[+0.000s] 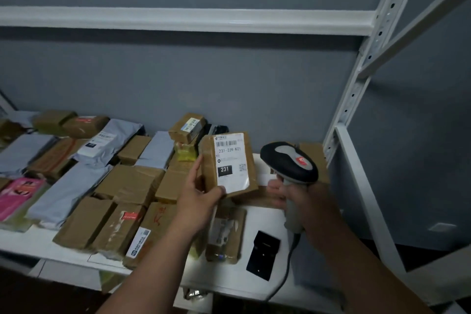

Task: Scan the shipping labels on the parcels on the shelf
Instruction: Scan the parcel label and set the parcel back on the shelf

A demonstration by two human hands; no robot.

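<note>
— How are the hands placed?
— The left hand (201, 195) reaches forward and grips a brown parcel (228, 164) from below, thumb on its lower front edge, holding it upright above the shelf (265, 214) with its shipping label (232, 162) facing the camera. The right hand (295, 196) is wrapped around the handle of a barcode scanner (289, 160), just right of the parcel, head apart from it.
— And the room around them?
— Parcels crowd the shelf's left and middle. Bare white shelf shows at front right, where a black holder (262, 255) lies near the edge. A white upright post (356, 89) bounds the right side.
</note>
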